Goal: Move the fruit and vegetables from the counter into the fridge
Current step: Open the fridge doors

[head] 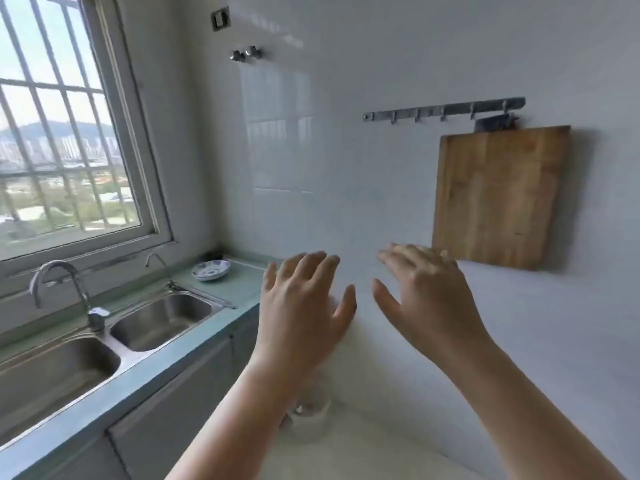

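My left hand [304,306] and my right hand [426,299] are both raised in front of me at mid-frame, backs towards the camera, fingers straight and spread, holding nothing. They hover side by side before a white tiled wall, a small gap between the thumbs. The teal counter [145,372] runs along the left under the window. No fruit, vegetables or fridge appear in the head view.
A double steel sink [114,337] with a tap [69,289] sits in the counter. A blue-and-white dish [211,270] stands at its far end. A wooden cutting board [498,199] hangs from a hook rail [443,110]. A white rounded object [308,417] lies below my left forearm.
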Available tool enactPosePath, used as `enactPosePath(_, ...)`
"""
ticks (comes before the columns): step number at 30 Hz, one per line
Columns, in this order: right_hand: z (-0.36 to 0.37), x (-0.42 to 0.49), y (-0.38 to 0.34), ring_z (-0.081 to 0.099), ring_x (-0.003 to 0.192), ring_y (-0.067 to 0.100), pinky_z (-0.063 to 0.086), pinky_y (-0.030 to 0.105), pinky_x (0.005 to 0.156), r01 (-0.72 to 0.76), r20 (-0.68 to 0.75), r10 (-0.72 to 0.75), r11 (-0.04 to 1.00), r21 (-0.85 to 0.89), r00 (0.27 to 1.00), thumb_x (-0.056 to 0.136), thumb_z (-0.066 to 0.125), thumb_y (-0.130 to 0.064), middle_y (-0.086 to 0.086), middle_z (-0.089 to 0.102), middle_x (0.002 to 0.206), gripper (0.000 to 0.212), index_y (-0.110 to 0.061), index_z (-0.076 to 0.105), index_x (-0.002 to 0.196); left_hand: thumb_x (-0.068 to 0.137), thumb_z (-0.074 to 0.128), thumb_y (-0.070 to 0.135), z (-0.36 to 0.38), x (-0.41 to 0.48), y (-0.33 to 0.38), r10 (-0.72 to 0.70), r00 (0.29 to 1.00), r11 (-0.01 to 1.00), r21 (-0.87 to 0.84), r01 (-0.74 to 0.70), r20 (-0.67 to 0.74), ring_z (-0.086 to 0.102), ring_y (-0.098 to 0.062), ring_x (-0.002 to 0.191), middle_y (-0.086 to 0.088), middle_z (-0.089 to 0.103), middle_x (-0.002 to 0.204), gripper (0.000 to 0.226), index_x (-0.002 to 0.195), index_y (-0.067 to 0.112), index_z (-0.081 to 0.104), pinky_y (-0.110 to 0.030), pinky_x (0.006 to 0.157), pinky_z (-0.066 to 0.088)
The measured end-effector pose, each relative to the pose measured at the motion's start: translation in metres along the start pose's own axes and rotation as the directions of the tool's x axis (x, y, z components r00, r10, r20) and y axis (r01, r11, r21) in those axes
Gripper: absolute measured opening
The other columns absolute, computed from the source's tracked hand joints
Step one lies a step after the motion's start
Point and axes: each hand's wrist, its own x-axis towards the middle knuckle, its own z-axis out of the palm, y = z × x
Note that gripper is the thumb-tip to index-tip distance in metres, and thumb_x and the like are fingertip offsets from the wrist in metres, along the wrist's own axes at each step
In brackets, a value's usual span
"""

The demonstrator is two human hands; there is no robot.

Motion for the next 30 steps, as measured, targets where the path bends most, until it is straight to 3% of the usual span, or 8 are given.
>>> enactPosePath(7, -0.025, -0.039, 0.117, 0.063, 0.099, 0.032, 0.049, 0.053, 0.082, -0.195, -0.07, 0.184, 0.959, -0.203, 0.98, 0.077, 0.054, -0.03, 0.012, 0.068, 0.106, 0.037, -0.006, 0.066, 0.103, 0.08, 0.044, 0.044, 0.096, 0.031, 0.092, 0.141, 0.987, 0.968, -0.218, -0.122, 0.074, 0.062, -0.028, 0.1, -0.003, 0.068, 0.108, 0.046, 0.107, 0.013, 0.065, -0.051, 0.09, 0.045)
enactPosePath(13, -0.059, -0.081, 0.191, 0.065, 0.095, 0.032, 0.047, 0.055, 0.082, -0.35, -0.131, 0.325, 0.854, -0.386, 0.937, 0.075, 0.062, -0.025, 0.013, 0.069, 0.103, 0.034, -0.004, 0.067, 0.101, 0.08, 0.043, 0.043, 0.162, 0.046, 0.173, 0.317, 0.943, 0.874, -0.417, -0.249, 0.1, 0.063, -0.028, 0.099, -0.005, 0.068, 0.107, 0.047, 0.108, 0.011, 0.064, -0.052, 0.088, 0.047)
enactPosePath(16, -0.073, -0.098, 0.223, 0.063, 0.099, 0.032, 0.046, 0.057, 0.084, -0.431, -0.16, 0.405, 0.779, -0.455, 0.9, 0.076, 0.071, -0.021, 0.014, 0.068, 0.106, 0.033, -0.004, 0.066, 0.104, 0.081, 0.044, 0.043, 0.193, 0.05, 0.211, 0.406, 0.906, 0.803, -0.521, -0.289, 0.123, 0.062, -0.028, 0.1, -0.005, 0.068, 0.108, 0.047, 0.109, 0.011, 0.064, -0.051, 0.087, 0.047)
enactPosePath(23, -0.08, -0.102, 0.292, 0.063, 0.1, 0.033, 0.044, 0.058, 0.086, -0.551, -0.238, 0.523, 0.595, -0.586, 0.818, 0.076, 0.072, -0.02, 0.015, 0.067, 0.109, 0.033, -0.004, 0.065, 0.105, 0.081, 0.044, 0.041, 0.273, 0.083, 0.271, 0.535, 0.838, 0.632, -0.709, -0.313, 0.108, 0.063, -0.028, 0.098, -0.005, 0.068, 0.108, 0.047, 0.109, 0.01, 0.064, -0.047, 0.087, 0.048)
enactPosePath(30, -0.08, -0.09, 0.352, 0.064, 0.098, 0.03, 0.049, 0.052, 0.083, -0.62, -0.337, 0.572, 0.42, -0.663, 0.748, 0.078, 0.054, -0.029, 0.011, 0.068, 0.106, 0.036, -0.006, 0.065, 0.104, 0.08, 0.044, 0.042, 0.348, 0.118, 0.323, 0.598, 0.798, 0.406, -0.887, -0.218, 0.078, 0.059, -0.026, 0.106, -0.004, 0.066, 0.112, 0.048, 0.112, 0.011, 0.063, -0.044, 0.092, 0.045)
